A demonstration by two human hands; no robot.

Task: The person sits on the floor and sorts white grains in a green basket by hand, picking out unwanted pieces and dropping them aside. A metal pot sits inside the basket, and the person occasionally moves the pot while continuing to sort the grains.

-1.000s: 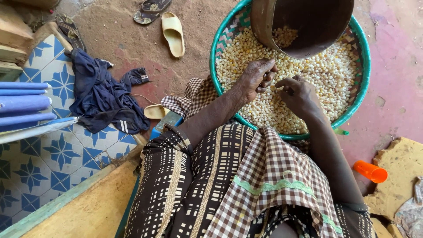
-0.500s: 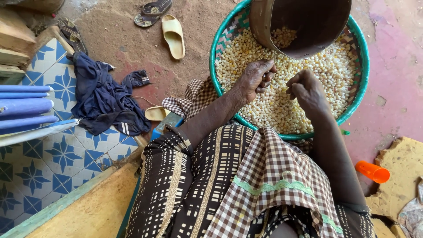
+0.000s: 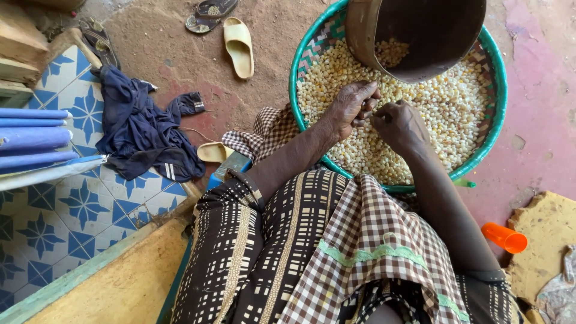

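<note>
Pale maize kernels (image 3: pixel 444 114) are filling the green-rimmed woven basket (image 3: pixel 500 102), upper right. Left hand (image 3: pixel 354 107) is lying half-curled on them; right hand (image 3: pixel 401 125) is fisted, contents indiscernible.

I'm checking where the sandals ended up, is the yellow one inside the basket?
No, the yellow sandal lies on the dirt floor, left of the green basket and apart from it.

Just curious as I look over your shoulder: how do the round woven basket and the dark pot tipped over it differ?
The woven basket is wide, shallow and lies flat, green-rimmed with a patterned weave; the dark pot is deeper, plain brown and tilted on its side. The basket is spread full of pale kernels; the pot shows only a small heap inside. Both are round and hold the same kernels.
</note>
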